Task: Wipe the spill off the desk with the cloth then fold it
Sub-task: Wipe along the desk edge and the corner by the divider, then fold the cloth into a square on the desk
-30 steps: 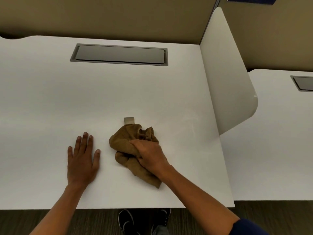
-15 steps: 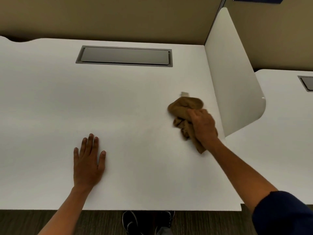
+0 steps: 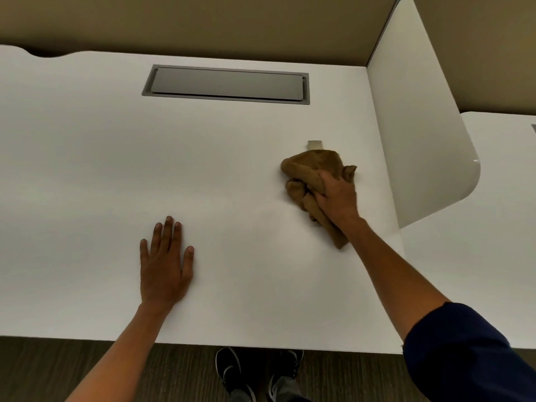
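Head view, single camera. Brown cloth (image 3: pixel 311 172) bunched into a wad on the white desk (image 3: pixel 87 169), far right portion, near the white side divider panel (image 3: pixel 420 126) but apart from it. Small pale tag (image 3: pixel 315 144) sticking out at the wad's far edge. Trailing tail of fabric running back toward the near right, under the forearm.

Right hand (image 3: pixel 338 198) pressed down on top of the wad, fingers curled into the fabric and gripping it. Left hand (image 3: pixel 165 265) flat on the desk, fingers straight and slightly spread, holding nothing; reads as bracing.

Key relation: cloth lying to the right of and beyond the left hand, well apart from it, directly under the right hand. Long axis of the wad running diagonally, far-left to near-right, roughly in line with the right forearm. Right hand clearly the nearer and the only one in contact.

No liquid discernible on the white surface; only a faint dull patch between the two hands, too weak to call wet or dry.

Judgement: wiping stage, fold not yet begun. Folding likely to need the wad drawn toward the centre, within reach of the left hand.

Elsewhere: grey recessed cable hatch (image 3: pixel 226 84) at the desk's far middle; black shoes (image 3: pixel 232 369) below the near edge.
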### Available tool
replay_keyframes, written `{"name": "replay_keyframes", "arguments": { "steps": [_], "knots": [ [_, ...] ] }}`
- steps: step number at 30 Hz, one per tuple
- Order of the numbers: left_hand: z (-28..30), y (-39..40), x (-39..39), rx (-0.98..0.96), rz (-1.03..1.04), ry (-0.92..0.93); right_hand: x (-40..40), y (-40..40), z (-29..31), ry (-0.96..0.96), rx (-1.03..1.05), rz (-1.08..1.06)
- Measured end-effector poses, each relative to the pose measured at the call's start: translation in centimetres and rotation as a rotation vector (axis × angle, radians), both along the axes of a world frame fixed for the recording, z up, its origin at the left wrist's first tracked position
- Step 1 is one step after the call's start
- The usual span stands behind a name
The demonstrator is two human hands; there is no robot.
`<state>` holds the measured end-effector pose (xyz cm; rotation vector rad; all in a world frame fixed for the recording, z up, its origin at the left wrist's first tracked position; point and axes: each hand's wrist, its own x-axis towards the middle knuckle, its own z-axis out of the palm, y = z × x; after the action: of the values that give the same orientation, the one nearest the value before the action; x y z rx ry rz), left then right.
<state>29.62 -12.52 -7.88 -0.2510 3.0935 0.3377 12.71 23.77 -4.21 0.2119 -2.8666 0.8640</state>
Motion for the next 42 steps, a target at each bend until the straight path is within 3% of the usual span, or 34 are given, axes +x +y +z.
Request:
{"name": "replay_keyframes", "arguments": {
  "steps": [8,19,24,29,31,38,42],
  "knots": [
    [0.4,0.1,0.1,0.004,-0.009,-0.003,3.9,-7.9,0.4,-0.009,-0.024,0.213],
    [0.4,-0.9,-0.1,0.03,-0.069,-0.065,17.4,-13.4,0.8,-0.098,-0.069,0.502],
    [0.7,-1.7,-0.4,0.246,-0.075,-0.101,23.1,-14.1,-0.1,-0.155,-0.09,0.479],
    [1.9,-2.9,1.0,0.456,-0.105,-0.152,26.3,-14.9,0.1,-0.348,-0.19,0.431],
    [2.7,-3.3,1.7,0.553,-0.077,-0.147,27.1,-15.0,0.8,-0.428,-0.304,0.369],
    [5.3,-4.2,3.1,0.883,0.086,-0.004,27.6,-15.4,4.9,-0.701,-1.032,0.055],
    [6.3,-3.2,3.7,1.278,0.166,-0.1,27.0,-15.4,6.5,-0.832,-1.427,-0.089]
  ]
}}
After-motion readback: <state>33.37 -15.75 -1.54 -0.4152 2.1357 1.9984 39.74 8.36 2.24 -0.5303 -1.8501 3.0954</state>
